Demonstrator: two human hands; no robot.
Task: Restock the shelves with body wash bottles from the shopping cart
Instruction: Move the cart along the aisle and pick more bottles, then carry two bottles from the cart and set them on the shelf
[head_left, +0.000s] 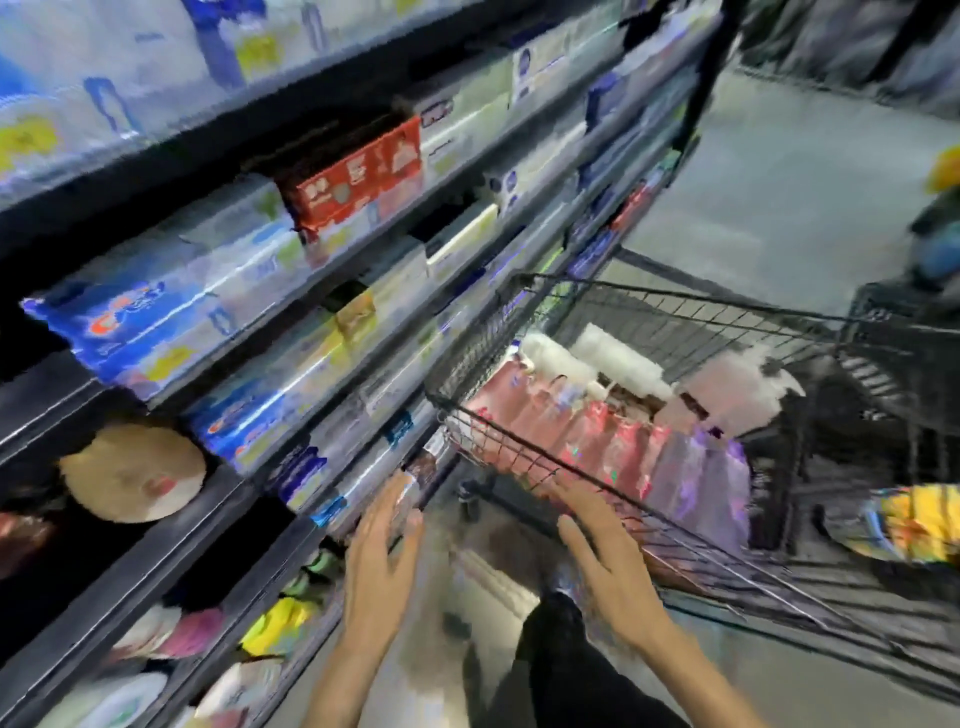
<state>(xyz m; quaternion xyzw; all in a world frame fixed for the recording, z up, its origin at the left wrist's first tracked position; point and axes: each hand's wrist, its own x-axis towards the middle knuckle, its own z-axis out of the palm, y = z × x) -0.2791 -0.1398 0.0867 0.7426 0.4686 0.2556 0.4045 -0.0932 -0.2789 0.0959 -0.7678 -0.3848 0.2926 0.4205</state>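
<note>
Both hands, left hand (382, 545) and right hand (597, 558), are spread and empty; many body wash bottles (587, 431) remain in the shopping cart (675, 306); restocking the shelves (363, 332) looks far from finished.

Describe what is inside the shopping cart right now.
The shopping cart holds a row of pink bottles, purple bottles beside them, and white bottles behind. Blur hides labels; whatever lies underneath is covered. Both hands are empty.

Bottles (587, 415) lie in the cart (675, 312), right of the shelves (218, 249).
</note>
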